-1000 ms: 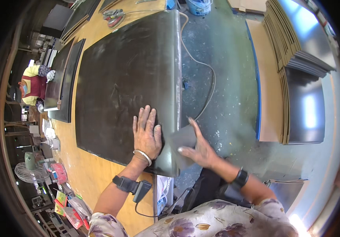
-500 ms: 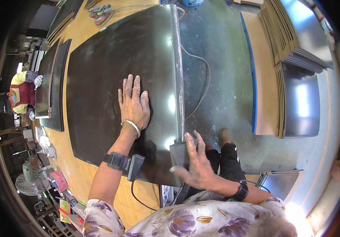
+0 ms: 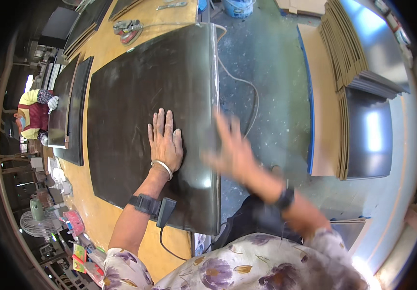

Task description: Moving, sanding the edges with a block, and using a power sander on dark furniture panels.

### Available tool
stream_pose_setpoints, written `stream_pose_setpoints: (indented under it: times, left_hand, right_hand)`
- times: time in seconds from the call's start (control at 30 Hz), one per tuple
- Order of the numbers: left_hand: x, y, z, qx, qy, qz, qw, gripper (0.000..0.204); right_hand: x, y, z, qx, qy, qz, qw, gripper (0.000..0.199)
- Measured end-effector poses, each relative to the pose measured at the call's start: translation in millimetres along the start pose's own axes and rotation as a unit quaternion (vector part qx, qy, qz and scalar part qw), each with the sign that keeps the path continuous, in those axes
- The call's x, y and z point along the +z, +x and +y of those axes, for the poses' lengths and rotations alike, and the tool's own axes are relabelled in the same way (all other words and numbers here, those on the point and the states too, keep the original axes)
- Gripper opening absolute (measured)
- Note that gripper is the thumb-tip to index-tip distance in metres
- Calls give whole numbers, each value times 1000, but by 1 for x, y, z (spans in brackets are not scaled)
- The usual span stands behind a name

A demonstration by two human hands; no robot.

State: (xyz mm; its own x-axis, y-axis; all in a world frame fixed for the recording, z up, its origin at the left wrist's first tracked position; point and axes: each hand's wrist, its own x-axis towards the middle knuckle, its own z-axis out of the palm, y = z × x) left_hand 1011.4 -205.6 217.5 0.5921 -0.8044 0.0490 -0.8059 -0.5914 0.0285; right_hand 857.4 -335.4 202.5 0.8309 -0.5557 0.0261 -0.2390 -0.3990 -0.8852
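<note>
One dark panel [image 3: 131, 113]; left hand [image 3: 165, 147] spread flat atop; right hand [image 3: 236, 155] blurred, grip unclear.

We have our left hand [image 3: 166, 146] on the panel [image 3: 141, 87], the panel on the workbench [image 3: 101, 212], and our right hand [image 3: 233, 151] by the panel's right edge! Beyond our hands, there's the sander [image 3: 128, 32] on the bench; far ahead, right of the bench, the bucket [image 3: 239, 8]. Left of us, a co-worker [image 3: 37, 113] behind more panels [image 3: 78, 116]; well right of our grip, stacked boards [image 3: 367, 133]!
</note>
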Motion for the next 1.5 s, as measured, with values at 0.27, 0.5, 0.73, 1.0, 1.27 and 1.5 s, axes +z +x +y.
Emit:
stream_pose_setpoints:
  times: [0.27, 0.5, 0.73, 1.0, 1.27, 1.5]
  left_hand:
    - [-3, 5, 15, 0, -19, -14, 1000, 55]
    - [-6, 15, 15, -11, -30, -28, 999, 54]
    - [-15, 0, 10, -17, -47, -65, 997, 61]
    - [-12, 8, 17, -10, -55, -73, 996, 60]
    - [-4, 57, 35, -165, -20, -43, 985, 63]
    - [6, 72, 49, -137, -23, -44, 989, 65]
  right_hand:
    - [-37, 102, 2, 80, -93, 1, 992, 95]
    - [-57, 181, 16, 90, -53, -20, 994, 97]
    - [-40, 67, -7, -3, -5, -97, 995, 103]
    - [-84, 298, 38, 83, -1, -40, 996, 98]
    - [-32, 107, 22, -38, 111, -3, 993, 102]
    - [-80, 290, 67, 51, 162, 31, 985, 99]
